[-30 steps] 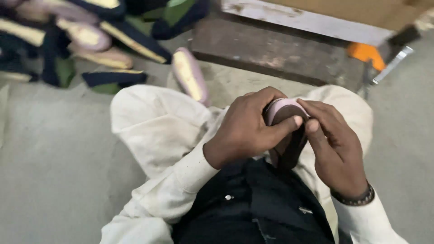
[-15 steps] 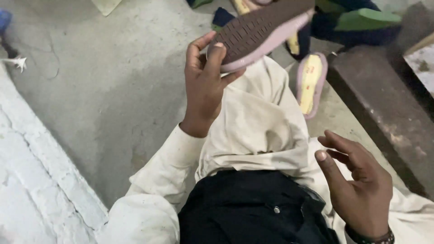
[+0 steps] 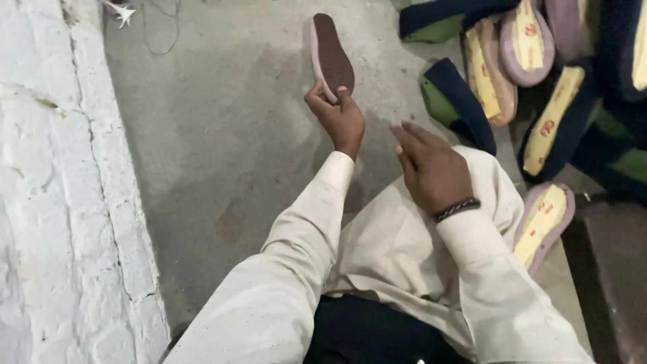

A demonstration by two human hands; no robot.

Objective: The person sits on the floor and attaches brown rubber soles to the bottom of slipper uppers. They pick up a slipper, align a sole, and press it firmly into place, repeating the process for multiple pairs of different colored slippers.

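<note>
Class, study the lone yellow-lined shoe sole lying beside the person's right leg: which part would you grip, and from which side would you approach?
Grip the yellow-lined sole across its narrower lower end, coming from above. It lies flat, lining up, on the floor, apart from the pile, its long edges exposed. The right hand, empty, is nearest; the left hand already holds a brown-treaded sole.

dim, soft light; slight blur, faint shadows

Yellow insole labels with red marks show on the pink soles [image 3: 528, 40] piled at upper right, and on one sole [image 3: 544, 222] at right centre. No packages, signs or screens.
</note>
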